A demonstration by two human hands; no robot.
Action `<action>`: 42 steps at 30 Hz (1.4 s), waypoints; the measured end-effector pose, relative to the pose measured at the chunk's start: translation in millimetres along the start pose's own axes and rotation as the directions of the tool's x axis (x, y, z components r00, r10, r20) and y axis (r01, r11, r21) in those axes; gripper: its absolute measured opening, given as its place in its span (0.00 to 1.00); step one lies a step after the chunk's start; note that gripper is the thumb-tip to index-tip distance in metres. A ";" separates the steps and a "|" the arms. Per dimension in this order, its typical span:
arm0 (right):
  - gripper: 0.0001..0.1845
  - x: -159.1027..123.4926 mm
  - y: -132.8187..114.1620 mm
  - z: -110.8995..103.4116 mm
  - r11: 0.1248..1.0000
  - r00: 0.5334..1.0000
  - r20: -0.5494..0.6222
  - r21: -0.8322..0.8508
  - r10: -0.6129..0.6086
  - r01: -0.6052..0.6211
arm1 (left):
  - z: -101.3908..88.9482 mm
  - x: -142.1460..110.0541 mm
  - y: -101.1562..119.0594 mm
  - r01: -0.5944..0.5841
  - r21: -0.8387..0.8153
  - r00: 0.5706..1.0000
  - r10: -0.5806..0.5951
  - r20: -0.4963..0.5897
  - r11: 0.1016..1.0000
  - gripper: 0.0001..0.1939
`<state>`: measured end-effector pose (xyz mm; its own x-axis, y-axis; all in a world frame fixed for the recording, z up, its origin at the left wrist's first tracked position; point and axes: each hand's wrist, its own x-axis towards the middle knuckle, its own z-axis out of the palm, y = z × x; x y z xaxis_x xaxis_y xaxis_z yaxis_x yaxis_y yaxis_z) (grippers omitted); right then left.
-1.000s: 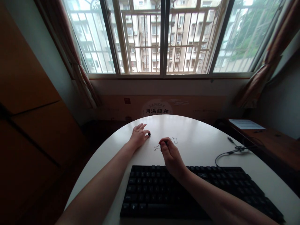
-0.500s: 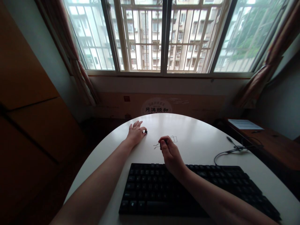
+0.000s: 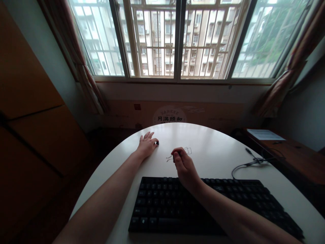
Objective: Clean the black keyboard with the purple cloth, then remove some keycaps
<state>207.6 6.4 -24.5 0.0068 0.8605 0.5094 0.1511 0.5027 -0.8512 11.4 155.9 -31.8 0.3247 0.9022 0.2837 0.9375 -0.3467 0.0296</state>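
My left hand [image 3: 146, 144] rests on the white round table [image 3: 215, 149], thumb and forefinger pinched on a small black keycap [image 3: 157, 143], the other fingers spread. My right hand [image 3: 184, 167] is closed on a thin wire keycap puller [image 3: 187, 150]; its loops stick out past my fingers, low over the table. A black keyboard [image 3: 208, 208] lies in front of me, under my right wrist.
A black cable [image 3: 250, 164] trails from the keyboard off the table's right edge. A dark side desk with a white paper [image 3: 265, 134] stands at right. Behind the table are a cardboard box [image 3: 169, 117], a barred window and curtains. A wooden cabinet fills the left.
Over the second the view tilted slightly, shifting everything up a little. Both hands keep their grips and places on the table.
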 end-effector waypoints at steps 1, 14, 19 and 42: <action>0.10 0.1 -0.3 -0.1 1.000 1.000 0.001 -0.002 -0.001 0.001 | -0.4 -0.2 0.0 0.001 0.002 1.000 -0.001 -0.001 1.000 0.13; 0.10 -0.6 -2.4 -0.5 1.000 1.000 0.000 0.003 0.005 -0.005 | 0.3 1.5 0.3 0.013 0.009 1.000 -0.013 0.009 1.000 0.13; 0.10 -0.6 -0.5 -0.4 1.000 1.000 0.006 0.013 0.015 -0.015 | 4.8 0.4 0.1 0.020 0.002 1.000 -0.020 0.007 1.000 0.14; 0.16 -1.5 2.9 -1.0 0.996 0.999 0.051 0.085 0.003 -0.008 | -85.3 -62.2 69.1 0.251 -0.868 0.944 -0.308 0.121 0.429 0.13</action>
<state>209.0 6.5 -27.6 -0.0429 0.8653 0.4994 0.0666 0.5012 -0.8628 45.3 54.0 34.4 0.0329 0.9893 0.1424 0.3750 -0.1443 0.9157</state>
